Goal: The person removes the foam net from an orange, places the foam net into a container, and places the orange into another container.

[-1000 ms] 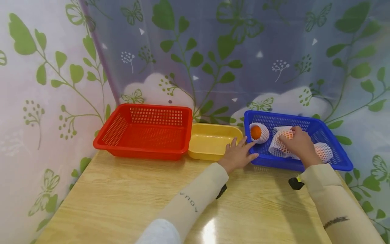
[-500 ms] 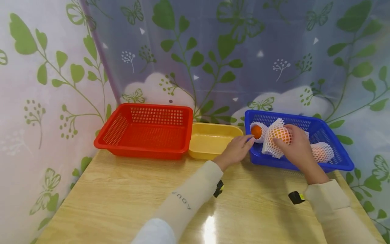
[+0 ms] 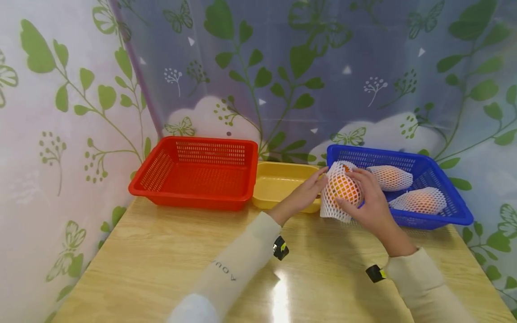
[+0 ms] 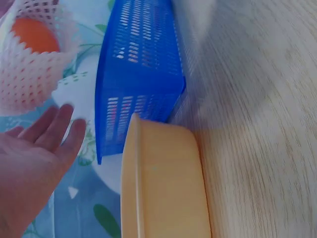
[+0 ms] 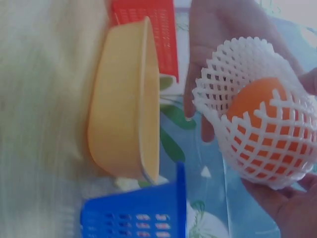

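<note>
My right hand (image 3: 373, 206) grips an orange in a white foam net (image 3: 343, 190), raised over the left end of the blue basket (image 3: 420, 222). In the right wrist view the orange (image 5: 260, 99) shows bare through the net's open end. My left hand (image 3: 299, 197) reaches up just left of the net, above the yellow basin (image 3: 268, 188). Its fingers are extended and apart from the net in the left wrist view. Two more netted fruits, one behind (image 3: 389, 178) and one in front (image 3: 422, 201), lie in the blue basket. The basket's left corner is mostly hidden behind the held orange.
A red slotted basket (image 3: 194, 202) stands left of the yellow basin, and the blue one to its right. All three line the back of the wooden table (image 3: 181, 251), close against a leaf-patterned curtain (image 3: 282, 89).
My right hand has lifted the netted orange out of the middle of the blue basket and carried it left. My left hand has drawn back left, off the basket's rim.
</note>
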`<act>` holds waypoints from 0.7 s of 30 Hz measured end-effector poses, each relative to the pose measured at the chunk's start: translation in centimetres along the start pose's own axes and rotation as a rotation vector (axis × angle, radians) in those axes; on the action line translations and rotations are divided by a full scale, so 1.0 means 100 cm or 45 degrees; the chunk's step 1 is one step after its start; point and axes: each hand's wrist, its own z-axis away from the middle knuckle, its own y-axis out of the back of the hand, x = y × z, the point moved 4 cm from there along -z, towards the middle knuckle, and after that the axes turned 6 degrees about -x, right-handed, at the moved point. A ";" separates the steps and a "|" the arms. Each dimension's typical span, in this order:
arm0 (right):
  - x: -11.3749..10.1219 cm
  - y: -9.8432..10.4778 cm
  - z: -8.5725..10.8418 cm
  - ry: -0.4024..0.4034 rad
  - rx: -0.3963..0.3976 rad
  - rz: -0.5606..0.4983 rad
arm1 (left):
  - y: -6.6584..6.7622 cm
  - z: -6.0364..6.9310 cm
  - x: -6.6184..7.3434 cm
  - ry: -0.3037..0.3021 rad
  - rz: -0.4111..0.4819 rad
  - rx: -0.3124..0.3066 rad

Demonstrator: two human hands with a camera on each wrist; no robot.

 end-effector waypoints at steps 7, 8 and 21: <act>-0.012 -0.026 0.006 0.171 -0.034 -0.039 | 0.012 0.021 -0.009 -0.064 0.012 -0.155; -0.014 -0.029 0.007 0.192 -0.042 -0.045 | 0.013 0.025 -0.011 -0.066 0.005 -0.159; -0.032 -0.066 0.020 0.193 -0.098 -0.195 | 0.027 0.076 -0.035 -0.098 0.178 -0.084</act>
